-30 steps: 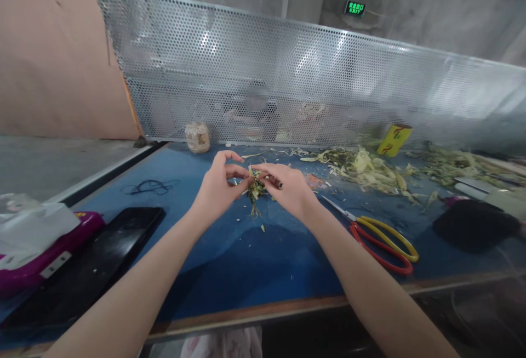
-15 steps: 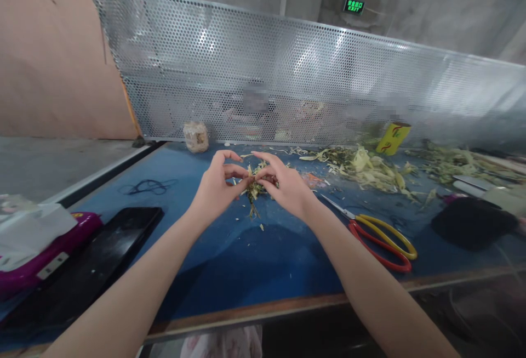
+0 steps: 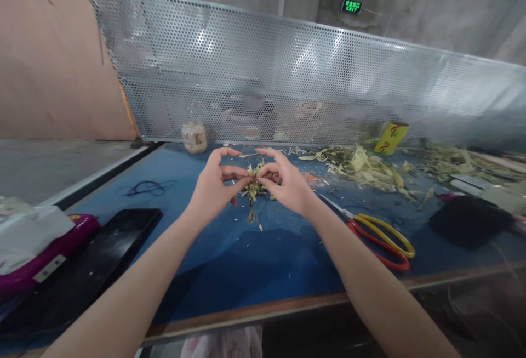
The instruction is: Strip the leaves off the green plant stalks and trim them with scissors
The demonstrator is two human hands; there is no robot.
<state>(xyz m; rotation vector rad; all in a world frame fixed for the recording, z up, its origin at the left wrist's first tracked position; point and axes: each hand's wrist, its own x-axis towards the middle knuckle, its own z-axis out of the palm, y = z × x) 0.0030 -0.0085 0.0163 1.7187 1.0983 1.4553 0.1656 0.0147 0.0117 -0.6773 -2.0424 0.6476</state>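
Observation:
Above the blue tabletop (image 3: 230, 270), my left hand (image 3: 216, 182) and my right hand (image 3: 285, 180) meet fingertip to fingertip. Both pinch a small tuft of dried, yellow-green plant matter (image 3: 253, 196) between thumb and fingers, the index fingers raised and curved. Thin stems of the tuft hang down toward me. The fingers hide its middle, so its exact kind is unclear. To the right of my right forearm lies a pair of scissors (image 3: 361, 226) with one red and one yellow handle, its blades pointing to the far left.
A perforated metal screen (image 3: 246, 56) borders the table's far side. Heaps of dried leaves (image 3: 361, 166) lie beside a yellow box (image 3: 391, 137). A wrapped jar (image 3: 194, 137) and black cord (image 3: 150, 187) are left. A phone (image 3: 110, 248) and purple tissue holder (image 3: 82, 232) sit nearer.
Both hands keep their pinch at nearly the same spot. Slightly more of the hanging stems shows below the fingers. The view has shifted a little.

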